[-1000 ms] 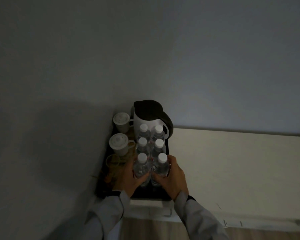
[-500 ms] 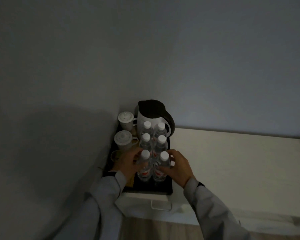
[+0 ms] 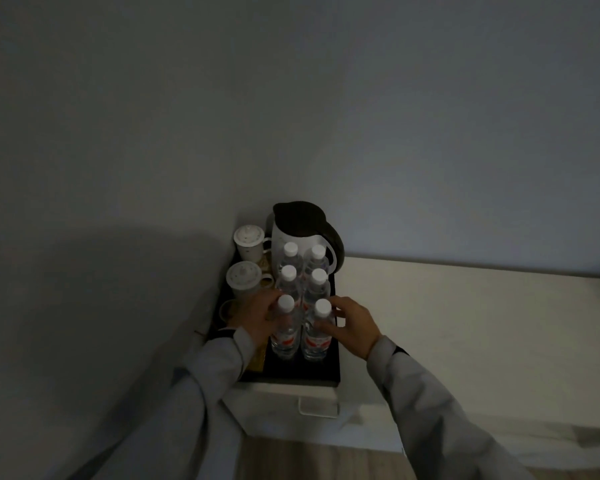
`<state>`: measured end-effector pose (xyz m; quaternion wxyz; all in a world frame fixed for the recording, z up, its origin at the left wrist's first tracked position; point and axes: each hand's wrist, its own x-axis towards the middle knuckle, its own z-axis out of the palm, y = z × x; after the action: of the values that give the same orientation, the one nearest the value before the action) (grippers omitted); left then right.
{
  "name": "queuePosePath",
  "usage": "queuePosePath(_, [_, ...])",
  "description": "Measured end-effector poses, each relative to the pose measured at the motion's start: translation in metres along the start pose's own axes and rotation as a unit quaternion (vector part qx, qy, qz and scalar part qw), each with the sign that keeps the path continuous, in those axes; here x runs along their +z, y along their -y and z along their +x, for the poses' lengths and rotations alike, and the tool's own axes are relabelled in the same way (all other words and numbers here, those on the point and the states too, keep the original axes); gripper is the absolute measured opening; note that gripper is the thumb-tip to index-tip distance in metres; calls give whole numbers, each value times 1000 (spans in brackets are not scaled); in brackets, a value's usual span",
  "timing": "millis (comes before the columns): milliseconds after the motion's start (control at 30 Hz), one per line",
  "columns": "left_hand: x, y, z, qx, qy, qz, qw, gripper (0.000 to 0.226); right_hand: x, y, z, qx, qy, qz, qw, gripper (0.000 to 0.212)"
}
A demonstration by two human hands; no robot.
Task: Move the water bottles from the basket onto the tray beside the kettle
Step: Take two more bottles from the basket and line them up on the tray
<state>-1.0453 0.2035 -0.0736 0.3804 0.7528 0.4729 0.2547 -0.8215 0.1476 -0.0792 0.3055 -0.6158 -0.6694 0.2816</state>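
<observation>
1. Water bottles (image 3: pixel 300 299), six with white caps, stand upright in two rows of three on the dark tray (image 3: pixel 302 374), a little below the middle of the frame and just left of centre.
2. At the far left of the group, two white lidded cups sit along the tray's left edge: the rear cup (image 3: pixel 248 242) higher in the frame, the front cup (image 3: pixel 244 280) below it, just beside the bottles.
3. A person's left hand (image 3: pixel 257 315), in a pale sleeve (image 3: pixel 201 382), comes up from the lower left. Its fingers are curled around the neck and shoulder of the nearest left bottle (image 3: pixel 285 330), touching it.
4. Behind the rows stands the white kettle (image 3: pixel 303 233) with its dark lid and handle, against the wall (image 3: pixel 291 98) at the back of the tray. The rearmost bottles are just in front of it.
5. The nearest right bottle (image 3: pixel 317 332) stands touching its neighbour. The right hand (image 3: pixel 352 329) cups it from the right, fingers spread loosely along its side below the cap; whether it grips or merely rests there I cannot tell in this dim light.
6. The tray rests at the left end of a white counter (image 3: pixel 465 323), which runs off to the right edge of the frame.
7. A small handle (image 3: pixel 318 407) shows on the counter's front, below the tray.
</observation>
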Motion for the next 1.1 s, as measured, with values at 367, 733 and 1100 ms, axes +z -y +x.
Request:
queuePosePath(367, [3,-3,1,-11,-22,33,999,39,2,1,0,-4,-11,5,1000,40])
queuePosePath(733, [3,-2,1,-5,-15,-3,1000,40,18,5,-2,31,-80,10,996,35])
queuePosePath(1100, [13,6,2,-3,-89,17,996,30,15,6,2,20,-76,10,997,35])
